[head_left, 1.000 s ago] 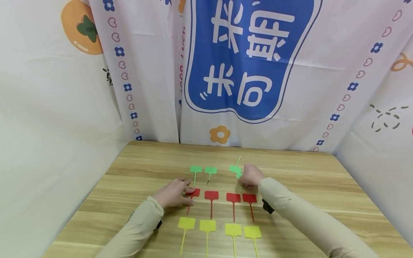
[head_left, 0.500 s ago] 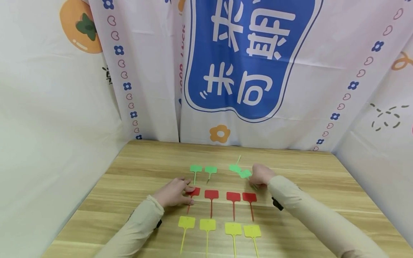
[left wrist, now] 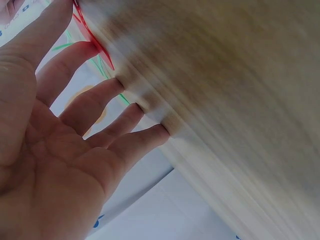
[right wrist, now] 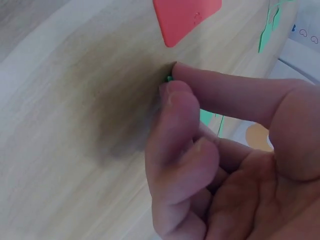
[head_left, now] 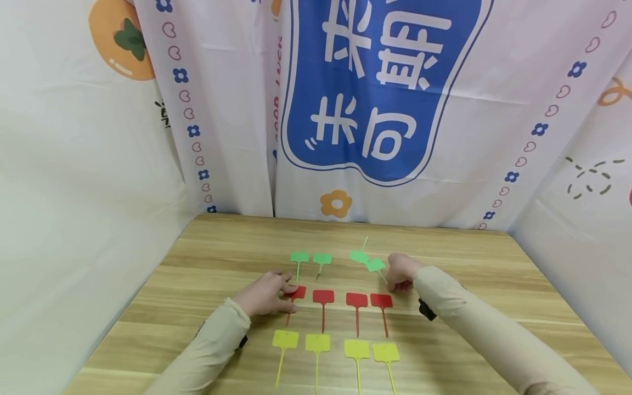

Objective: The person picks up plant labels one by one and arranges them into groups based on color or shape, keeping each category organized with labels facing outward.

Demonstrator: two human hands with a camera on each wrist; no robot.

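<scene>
My right hand [head_left: 402, 270] pinches the stem end of a green plant label [head_left: 376, 265], which slants on the wooden table. In the right wrist view, a bit of the green stem [right wrist: 169, 78] shows between thumb and forefinger. Overlapping its upper left corner is another green label [head_left: 359, 257], stem pointing away. My left hand [head_left: 264, 294] rests on the table with fingers spread and fairly straight, fingertips over the leftmost red label [head_left: 299, 293]. The left wrist view shows that red label [left wrist: 95, 40] beside the thumb and forefinger.
Two green labels [head_left: 299, 257] lie at the back left, stems toward me. Red labels [head_left: 323, 297] form a row before them, and yellow labels [head_left: 317, 343] another row nearest me. A printed white curtain [head_left: 237, 137] stands behind the wooden table [head_left: 237, 236].
My right hand has moved right and turned the pinched green label, so its plate now shows and its stem slants toward the lower right. The left hand stays in place.
</scene>
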